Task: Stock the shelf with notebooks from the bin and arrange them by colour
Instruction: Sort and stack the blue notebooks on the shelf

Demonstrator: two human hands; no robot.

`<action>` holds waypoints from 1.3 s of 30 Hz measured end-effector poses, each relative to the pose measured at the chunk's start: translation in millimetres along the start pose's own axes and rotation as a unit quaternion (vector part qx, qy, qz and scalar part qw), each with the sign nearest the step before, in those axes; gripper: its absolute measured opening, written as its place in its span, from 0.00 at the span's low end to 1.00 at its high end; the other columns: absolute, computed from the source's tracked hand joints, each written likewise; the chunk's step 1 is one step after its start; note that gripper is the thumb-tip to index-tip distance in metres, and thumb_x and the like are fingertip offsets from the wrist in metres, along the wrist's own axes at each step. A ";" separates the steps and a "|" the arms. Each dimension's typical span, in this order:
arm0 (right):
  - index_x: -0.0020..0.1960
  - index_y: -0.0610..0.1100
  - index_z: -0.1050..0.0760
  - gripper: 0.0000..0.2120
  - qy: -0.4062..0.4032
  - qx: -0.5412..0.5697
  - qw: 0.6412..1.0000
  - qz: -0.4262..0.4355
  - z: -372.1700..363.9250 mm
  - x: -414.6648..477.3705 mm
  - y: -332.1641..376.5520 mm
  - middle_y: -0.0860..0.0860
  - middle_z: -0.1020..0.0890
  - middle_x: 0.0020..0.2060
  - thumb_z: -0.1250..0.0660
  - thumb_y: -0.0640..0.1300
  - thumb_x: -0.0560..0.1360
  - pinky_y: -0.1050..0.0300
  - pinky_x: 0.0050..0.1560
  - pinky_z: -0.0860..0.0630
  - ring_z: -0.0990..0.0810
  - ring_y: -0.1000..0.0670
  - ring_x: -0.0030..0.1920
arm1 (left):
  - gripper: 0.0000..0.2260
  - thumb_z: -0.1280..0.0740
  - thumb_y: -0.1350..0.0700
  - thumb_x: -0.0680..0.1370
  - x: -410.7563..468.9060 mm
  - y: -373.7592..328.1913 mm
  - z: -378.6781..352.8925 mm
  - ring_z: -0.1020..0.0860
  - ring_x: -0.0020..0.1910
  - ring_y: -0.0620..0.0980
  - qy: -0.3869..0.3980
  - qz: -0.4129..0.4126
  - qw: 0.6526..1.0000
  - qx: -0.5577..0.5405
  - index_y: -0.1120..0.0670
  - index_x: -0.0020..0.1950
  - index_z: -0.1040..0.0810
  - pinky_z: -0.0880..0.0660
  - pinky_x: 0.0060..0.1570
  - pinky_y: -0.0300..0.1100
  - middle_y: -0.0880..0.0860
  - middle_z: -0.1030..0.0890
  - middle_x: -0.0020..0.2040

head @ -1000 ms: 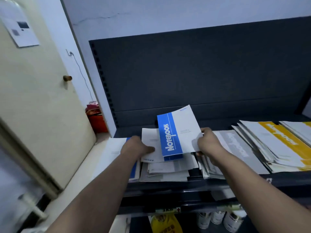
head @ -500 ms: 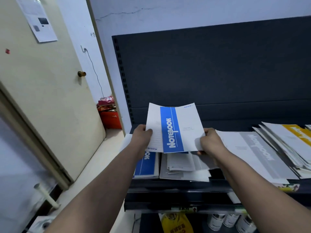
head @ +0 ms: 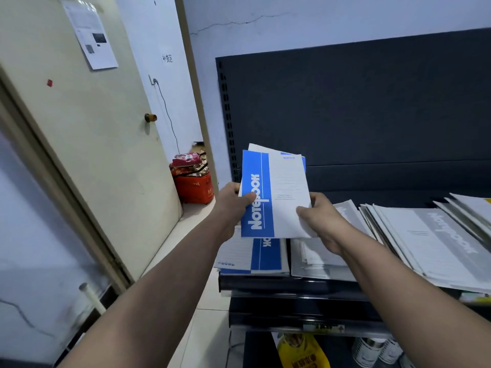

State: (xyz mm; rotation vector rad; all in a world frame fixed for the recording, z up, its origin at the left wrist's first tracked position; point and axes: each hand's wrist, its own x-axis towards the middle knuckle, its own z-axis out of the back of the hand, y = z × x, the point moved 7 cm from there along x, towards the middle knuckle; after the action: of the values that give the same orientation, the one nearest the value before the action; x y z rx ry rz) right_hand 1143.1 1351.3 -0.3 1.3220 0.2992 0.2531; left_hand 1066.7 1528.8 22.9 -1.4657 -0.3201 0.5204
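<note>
I hold a small stack of blue-and-white notebooks (head: 276,192) upright above the dark shelf (head: 292,284). My left hand (head: 233,205) grips the stack's left edge, thumb across the blue band. My right hand (head: 318,219) pinches its lower right corner. Under the held stack a pile of blue notebooks (head: 265,257) lies at the shelf's left end. A white-covered pile (head: 316,258) lies beside it, partly hidden by my right hand. Grey notebooks (head: 435,245) are fanned out farther right.
A cream door (head: 87,144) stands open on the left, with a red basket of goods (head: 192,181) on the floor behind it. Below the shelf sit a yellow bag (head: 303,351) and white cans (head: 372,349). The dark back panel (head: 358,110) rises behind the shelf.
My left hand has taken the left edge of the blue notebooks and both hands have lifted and squared them upright. The view has swung to the left.
</note>
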 end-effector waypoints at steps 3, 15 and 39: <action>0.60 0.43 0.30 0.13 -0.068 0.037 0.997 0.019 0.9 3.5 5.5 0.49 0.22 0.53 0.43 0.33 0.78 0.56 0.50 0.26 0.23 0.48 0.52 | 0.09 0.37 0.52 0.81 1.7 2.7 12.5 0.18 0.41 0.50 0.017 0.001 1.000 0.021 0.58 0.50 0.26 0.20 0.39 0.45 0.54 0.17 0.45; 0.59 0.41 0.34 0.11 -0.183 0.038 0.981 -0.045 -8.3 8.8 -14.5 0.47 0.25 0.51 0.45 0.32 0.78 0.56 0.51 0.29 0.26 0.48 0.50 | 0.21 0.24 0.50 0.70 22.6 100.9 67.8 0.19 0.42 0.52 0.046 0.130 0.931 0.337 0.60 0.55 0.25 0.22 0.29 0.43 0.55 0.19 0.48; 0.63 0.39 0.33 0.15 -0.123 0.073 0.986 -0.086 11.1 12.5 -20.1 0.45 0.22 0.55 0.42 0.32 0.77 0.58 0.39 0.26 0.23 0.46 0.49 | 0.16 0.39 0.44 0.79 22.4 42.4 33.4 0.19 0.44 0.53 -0.012 0.057 0.982 0.178 0.57 0.51 0.24 0.19 0.49 0.52 0.54 0.18 0.46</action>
State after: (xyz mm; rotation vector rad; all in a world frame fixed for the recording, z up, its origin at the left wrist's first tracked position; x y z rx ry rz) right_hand 1158.9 1341.0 -18.3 1.4464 0.2233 -0.0788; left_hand 1062.9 1570.1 -18.3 -1.1352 -0.1529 0.6523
